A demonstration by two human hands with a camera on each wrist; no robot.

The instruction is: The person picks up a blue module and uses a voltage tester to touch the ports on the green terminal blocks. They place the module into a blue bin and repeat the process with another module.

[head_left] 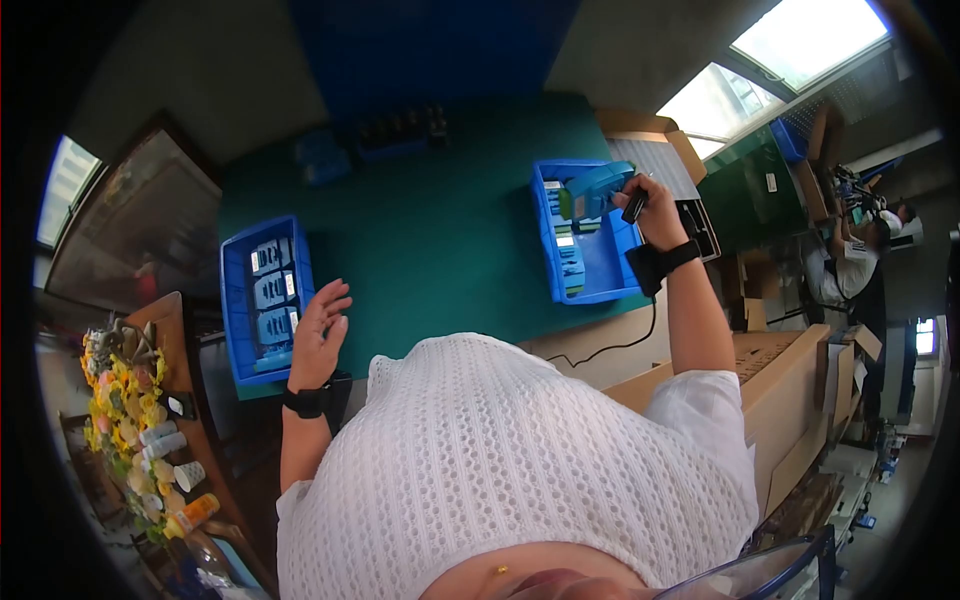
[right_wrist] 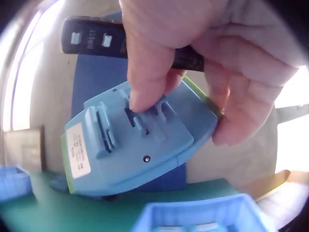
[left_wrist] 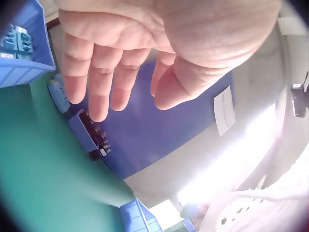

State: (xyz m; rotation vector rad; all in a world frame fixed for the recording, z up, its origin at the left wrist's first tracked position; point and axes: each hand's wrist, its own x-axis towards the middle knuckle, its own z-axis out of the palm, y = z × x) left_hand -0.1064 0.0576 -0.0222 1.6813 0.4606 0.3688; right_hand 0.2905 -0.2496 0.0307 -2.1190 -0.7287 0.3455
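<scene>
My right hand [head_left: 658, 212] grips a light-blue plastic housing with green edges [right_wrist: 130, 137] above the right blue bin [head_left: 605, 265]. Clips, slots, a white label and a small screw show on the housing's face; the thumb presses by the slots while other fingers wrap the far edge. A black bar marked "DIRECT" [right_wrist: 91, 41] is also in that hand, partly hidden behind the thumb. Similar blue units [head_left: 570, 270] lie inside the right bin. My left hand [head_left: 318, 337] hovers with relaxed fingers and holds nothing, beside the left blue bin [head_left: 233, 325], which contains several blue units [head_left: 272, 290].
A green tabletop [head_left: 430, 250] spans between both bins. At its back stand a small bin of dark parts [head_left: 395, 140] and a blue item [head_left: 322, 160]. Cardboard boxes [head_left: 770, 400] are at the right, and a cable [head_left: 620, 350] trails from the right wrist. Another person [head_left: 855, 260] sits farther right.
</scene>
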